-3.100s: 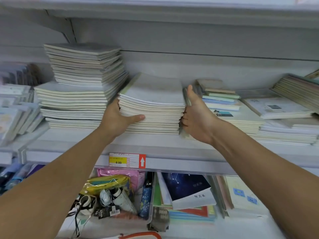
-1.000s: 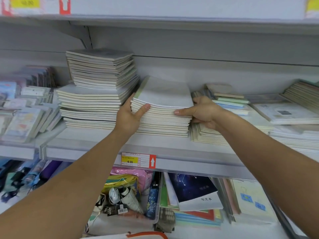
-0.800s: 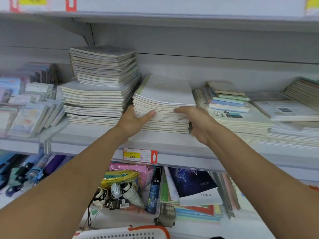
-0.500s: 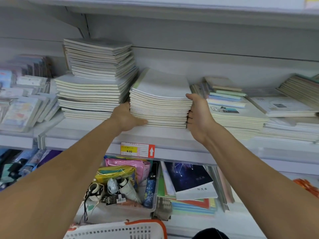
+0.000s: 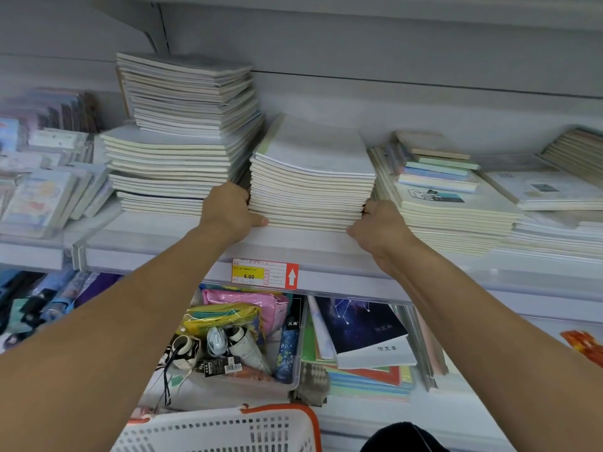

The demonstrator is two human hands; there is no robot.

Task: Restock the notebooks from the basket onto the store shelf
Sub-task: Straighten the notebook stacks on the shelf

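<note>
On the store shelf (image 5: 163, 243), a stack of pale notebooks (image 5: 310, 187) sits between a taller two-tier pile of notebooks (image 5: 176, 148) on its left and a lower, wider pile (image 5: 450, 216) topped with a few small coloured pads (image 5: 437, 168) on its right. The left hand (image 5: 228, 210) grips the lower left corner of the middle stack, thumb lying along its bottom front edge and fingers tucked round the side. The right hand (image 5: 378, 228) holds the lower right corner, fingers curled against the stack's side. Below the shelf edge hangs a price label (image 5: 264, 274) reading 6.00 with a red arrow. Under it, a clear bin (image 5: 287, 384) holds pouches and small goods beside a dark star-patterned notebook (image 5: 362, 324). At the bottom edge, the white basket (image 5: 222, 430) with its orange rim shows.
</note>
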